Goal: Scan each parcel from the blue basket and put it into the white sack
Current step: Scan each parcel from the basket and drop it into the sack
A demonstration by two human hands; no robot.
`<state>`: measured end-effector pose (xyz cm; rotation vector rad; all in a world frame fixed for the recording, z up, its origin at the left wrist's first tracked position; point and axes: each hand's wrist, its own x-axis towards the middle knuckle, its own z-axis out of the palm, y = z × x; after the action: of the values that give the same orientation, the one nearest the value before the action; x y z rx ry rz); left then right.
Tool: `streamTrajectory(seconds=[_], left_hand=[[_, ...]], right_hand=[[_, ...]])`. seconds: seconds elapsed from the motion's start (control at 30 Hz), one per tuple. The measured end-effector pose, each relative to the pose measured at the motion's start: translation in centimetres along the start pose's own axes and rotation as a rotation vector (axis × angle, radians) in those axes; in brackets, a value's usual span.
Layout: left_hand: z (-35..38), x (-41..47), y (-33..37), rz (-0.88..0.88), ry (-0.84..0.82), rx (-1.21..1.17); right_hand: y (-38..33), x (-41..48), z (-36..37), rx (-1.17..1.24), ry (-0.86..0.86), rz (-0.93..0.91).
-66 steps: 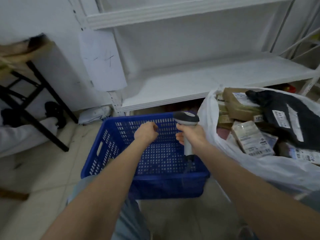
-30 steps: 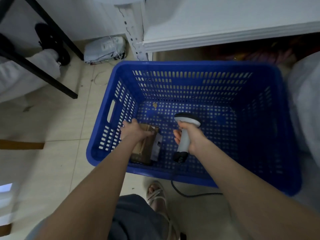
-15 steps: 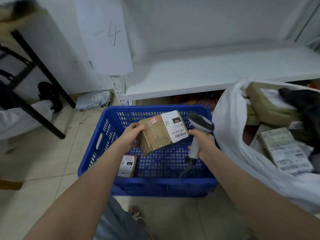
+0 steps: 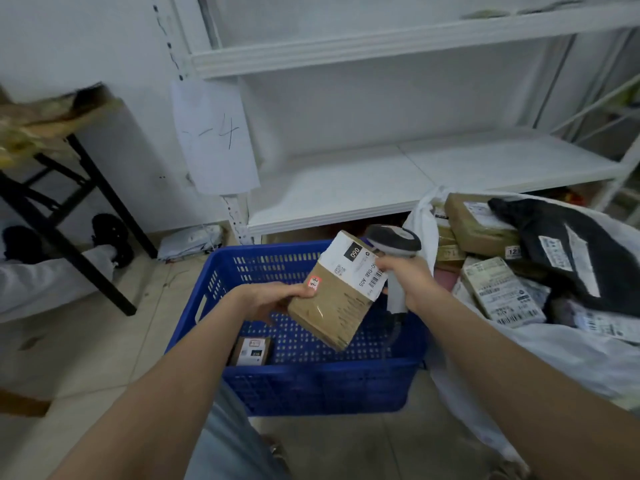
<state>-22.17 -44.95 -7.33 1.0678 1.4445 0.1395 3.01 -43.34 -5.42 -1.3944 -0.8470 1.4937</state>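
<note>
Since half a second ago the parcel (image 4: 332, 306) has swung round in the air: its white label end now points up and right, close under the head of the scanner (image 4: 394, 244), and its bare brown end hangs lower over the blue basket (image 4: 311, 386).

At the far left stands a desk (image 4: 52, 112) with black legs, its top blurred. Right of it a paper sheet (image 4: 214, 140) marked with a "4" hangs on the upright of the white shelf (image 4: 415, 174). Lower down, a small parcel (image 4: 251, 351) lies on the floor of the basket in its near left corner.

The left hand (image 4: 266, 299) is above the basket, its grip clenched on the left edge of the parcel, thumb on top beside a small red sticker. The parcel is tilted, clear of the basket walls.

The right hand (image 4: 412, 282) has its grip closed round the scanner's handle, with the grey head just above the label's barcode; its fingers are beside the label edge, and I cannot tell whether they touch it.

At the right, touching the basket's side, the white sack (image 4: 554, 358) lies open. Inside it are labelled brown parcels and a black bag (image 4: 581, 254) on top of them.
</note>
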Motion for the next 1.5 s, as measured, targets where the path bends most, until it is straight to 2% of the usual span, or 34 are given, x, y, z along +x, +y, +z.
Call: streamTrajectory(seconds=[0.13,0.27,0.4,0.5,0.6,0.7,0.83,1.0,1.33,1.5], left_hand=[[1.9,0.2,0.9,0.056,-0.013,-0.087],[3.0,0.3,1.0,0.138,0.135,-0.258],[3.5,0.6,1.1,0.218,0.286,-0.527],[4.2,0.6,1.9,0.284,0.370,-0.627],[5.1,0.7,2.4,0.343,0.368,-0.614],[5.5,0.6,2.6,0.409,0.370,-0.575],[5.8,-0.2,3.2,0.475,0.338,-0.527],[5.3,-1.3,4.2,0.505,0.335,-0.595],[4.5,-3.3,7.7,0.643,0.489,-0.636],[2.8,-3.6,7.6,0.594,0.520,-0.430]], right_hand=[[-0.8,-0.8,-0.1,-0.015,-0.035,-0.041],[-0.8,-1.2,-0.7,0.033,-0.013,-0.069],[1.1,-1.0,-1.9,0.129,0.098,-0.008],[3.3,-1.5,-1.5,0.265,0.079,0.041],[4.1,-2.0,-0.5,0.398,0.065,0.041],[3.5,-1.8,-0.3,0.469,0.138,0.034],[2.1,-1.5,-0.6,0.412,0.201,0.035],[1.8,-1.6,-1.1,0.395,0.255,0.006],[1.5,-2.0,-1.3,0.403,0.239,-0.032],[1.6,-1.4,-1.7,0.330,0.234,0.006]])
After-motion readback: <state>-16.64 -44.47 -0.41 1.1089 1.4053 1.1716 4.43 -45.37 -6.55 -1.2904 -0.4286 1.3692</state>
